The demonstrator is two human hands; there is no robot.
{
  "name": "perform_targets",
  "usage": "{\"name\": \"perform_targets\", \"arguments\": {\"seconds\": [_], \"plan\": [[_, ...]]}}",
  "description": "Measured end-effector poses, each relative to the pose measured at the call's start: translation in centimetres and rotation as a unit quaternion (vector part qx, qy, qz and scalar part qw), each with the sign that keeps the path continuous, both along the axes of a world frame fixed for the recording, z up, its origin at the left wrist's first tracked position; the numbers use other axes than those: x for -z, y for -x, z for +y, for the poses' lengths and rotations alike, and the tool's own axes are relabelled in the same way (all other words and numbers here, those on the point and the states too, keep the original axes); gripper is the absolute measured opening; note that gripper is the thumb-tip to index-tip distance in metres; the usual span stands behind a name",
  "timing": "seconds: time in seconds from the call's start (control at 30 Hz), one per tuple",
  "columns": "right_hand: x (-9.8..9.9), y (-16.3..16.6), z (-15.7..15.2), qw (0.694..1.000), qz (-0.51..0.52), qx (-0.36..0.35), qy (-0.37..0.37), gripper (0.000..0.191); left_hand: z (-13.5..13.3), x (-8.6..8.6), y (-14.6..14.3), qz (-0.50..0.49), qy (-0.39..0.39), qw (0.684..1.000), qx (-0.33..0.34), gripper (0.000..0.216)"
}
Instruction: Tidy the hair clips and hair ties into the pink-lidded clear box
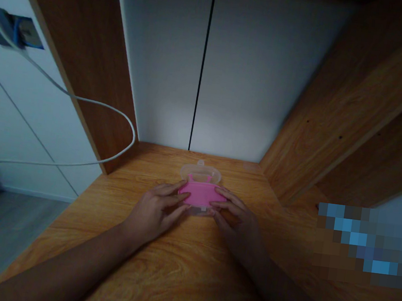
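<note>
Between my two hands is a flat pink plastic lid [203, 194] with rounded ends. My left hand [160, 208] grips its left end, fingers on top and thumb at the near edge. At the right end, my right hand [236, 223] holds it the same way. A clear plastic rim [200, 212] with a small tab shows just under the near edge of the pink piece. Behind it lies a clear oval plastic cover [201, 172] with a tab at its far side, next to two small pink prongs. What lies beneath the pink piece is hidden.
The wooden desktop [171, 274] ends at a pale back panel [239, 77] with a dark seam. Wooden side panels [337, 118] stand left and right. A white cable [118, 111] loops in from the left, near a wall socket [30, 32]. A blurred patch covers the right.
</note>
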State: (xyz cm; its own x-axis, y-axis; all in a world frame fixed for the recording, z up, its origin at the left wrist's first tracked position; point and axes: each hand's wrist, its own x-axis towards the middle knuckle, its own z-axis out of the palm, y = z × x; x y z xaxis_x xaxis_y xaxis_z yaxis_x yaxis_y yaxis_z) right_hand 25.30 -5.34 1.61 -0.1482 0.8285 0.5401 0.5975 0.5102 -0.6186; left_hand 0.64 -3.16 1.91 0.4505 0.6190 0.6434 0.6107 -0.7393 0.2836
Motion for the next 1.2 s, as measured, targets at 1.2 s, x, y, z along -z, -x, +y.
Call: {"name": "perform_targets", "arguments": {"seconds": [1.2], "plan": [[0.9, -0.3, 0.3, 1.0, -0.015, -0.007, -0.013, 0.053, 0.7, -0.4, 1.2, 0.104, 0.11, 0.972, -0.179, 0.03]]}}
